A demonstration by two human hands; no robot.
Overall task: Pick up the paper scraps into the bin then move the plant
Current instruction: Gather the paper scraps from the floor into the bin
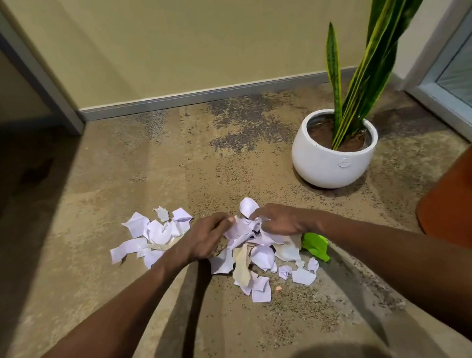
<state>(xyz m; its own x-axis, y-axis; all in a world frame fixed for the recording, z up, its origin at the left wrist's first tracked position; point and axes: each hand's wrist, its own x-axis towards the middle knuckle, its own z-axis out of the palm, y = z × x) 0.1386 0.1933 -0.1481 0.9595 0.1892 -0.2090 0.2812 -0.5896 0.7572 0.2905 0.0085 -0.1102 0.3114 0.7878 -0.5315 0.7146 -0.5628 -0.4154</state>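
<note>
Torn white and beige paper scraps [260, 254] lie in a loose heap on the carpet, with a second cluster of paper scraps [154, 236] to the left. My left hand [202, 238] and my right hand [281, 219] press in from both sides of the heap's top, fingers curled round a bunch of scraps between them. A green scrap [316, 246] lies just under my right wrist. The snake plant [361, 64] stands in a round white pot [332, 165] behind and right of the heap. An orange-brown bin [462, 200] shows at the right edge, partly cut off.
A beige wall with a grey skirting board [194, 98] runs along the back. A glass door frame [453, 85] is at the far right, and a dark doorway [4, 126] at the left. Bare carpet [115, 165] stretches between the scraps and the wall.
</note>
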